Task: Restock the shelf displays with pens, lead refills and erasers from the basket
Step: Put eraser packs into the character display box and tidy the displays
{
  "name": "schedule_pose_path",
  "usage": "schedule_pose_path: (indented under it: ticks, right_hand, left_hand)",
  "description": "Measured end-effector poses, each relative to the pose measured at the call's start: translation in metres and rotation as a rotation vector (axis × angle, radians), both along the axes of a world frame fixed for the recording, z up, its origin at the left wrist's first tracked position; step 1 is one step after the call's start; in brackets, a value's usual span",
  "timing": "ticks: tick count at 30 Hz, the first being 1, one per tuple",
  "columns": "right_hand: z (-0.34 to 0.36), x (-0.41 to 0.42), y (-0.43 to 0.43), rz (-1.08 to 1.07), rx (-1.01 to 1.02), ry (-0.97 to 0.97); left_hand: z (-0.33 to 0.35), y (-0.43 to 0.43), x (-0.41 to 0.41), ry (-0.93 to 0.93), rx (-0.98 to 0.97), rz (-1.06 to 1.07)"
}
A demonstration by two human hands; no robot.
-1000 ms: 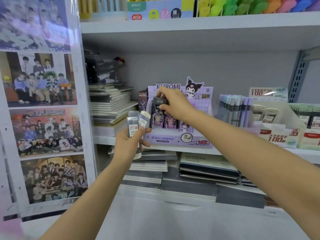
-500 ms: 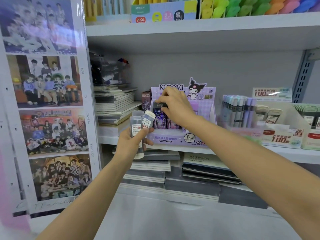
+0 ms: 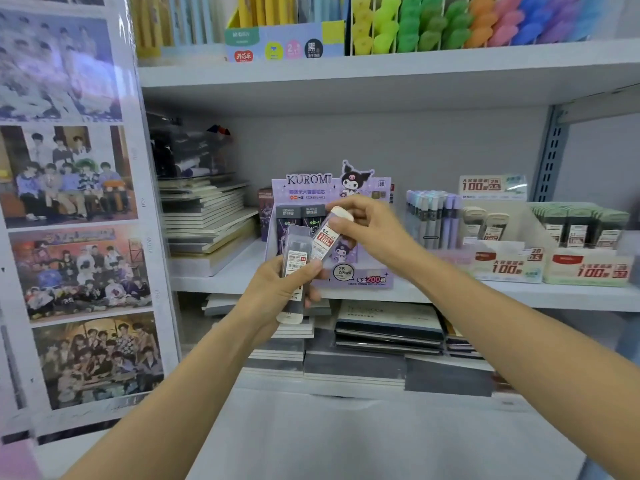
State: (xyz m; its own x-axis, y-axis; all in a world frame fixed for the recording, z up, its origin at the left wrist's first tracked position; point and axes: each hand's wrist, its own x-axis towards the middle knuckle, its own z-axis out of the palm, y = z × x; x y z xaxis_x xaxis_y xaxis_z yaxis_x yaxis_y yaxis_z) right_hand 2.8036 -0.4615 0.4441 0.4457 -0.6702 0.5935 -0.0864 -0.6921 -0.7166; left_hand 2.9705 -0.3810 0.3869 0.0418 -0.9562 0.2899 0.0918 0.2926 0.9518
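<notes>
Mid-restock: pinching white-capped lead refill case [image 3: 325, 237] in right hand [image 3: 370, 230], gripping other cases [image 3: 296, 258] in left hand [image 3: 273, 296]; next, probably slotting into white display box [image 3: 516, 220]

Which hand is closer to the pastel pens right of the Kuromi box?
Right. The right hand sits just left of the pastel pens; the left hand is lower and farther left.

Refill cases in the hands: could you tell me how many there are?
2: a grey case in the left hand, a white-capped case pinched by the right hand; others may be hidden.
</notes>
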Motion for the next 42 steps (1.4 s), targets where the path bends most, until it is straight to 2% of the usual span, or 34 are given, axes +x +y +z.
schedule_pose_path:
  ticks: [5,10,14,18,20,26,30,32,38,42]
  right_hand:
    - [0.010,-0.049,-0.006,-0.062,-0.088,0.005]
    - [0.004,-0.085,0.000,0.069,-0.029,0.383]
    - [-0.017,-0.094,0.006,0.093,0.037,0.436]
    - [-0.029,-0.114,0.006,0.072,-0.010,0.516]
    - [-0.035,-0.123,0.006,0.031,-0.041,0.494]
    - [-0.039,-0.148,0.011,-0.016,0.001,0.234]
    - [-0.042,-0.155,0.014,-0.002,-0.030,0.352]
    - [-0.047,-0.153,0.014,-0.001,-0.051,0.342]
    - [-0.065,-0.156,0.012,0.047,0.054,0.307]
    - [-0.071,-0.161,0.010,-0.049,0.026,0.357]
  left_hand:
    - [-0.002,-0.002,-0.013,-0.276,0.079,-0.033]
    - [-0.005,-0.005,-0.034,-0.422,0.113,-0.116]
    - [-0.006,-0.005,-0.059,-0.424,0.173,-0.258]
    - [-0.009,-0.005,-0.067,-0.439,0.212,-0.413]
    - [-0.011,-0.007,-0.068,-0.428,0.214,-0.417]
    - [-0.015,-0.011,-0.074,-0.450,0.149,-0.176]
    - [-0.017,-0.010,-0.087,-0.559,0.083,-0.096]
    - [-0.017,-0.011,-0.094,-0.598,0.068,-0.094]
    - [-0.020,-0.015,-0.101,-0.513,0.131,-0.195]
    - [-0.027,-0.016,-0.101,-0.396,0.165,-0.261]
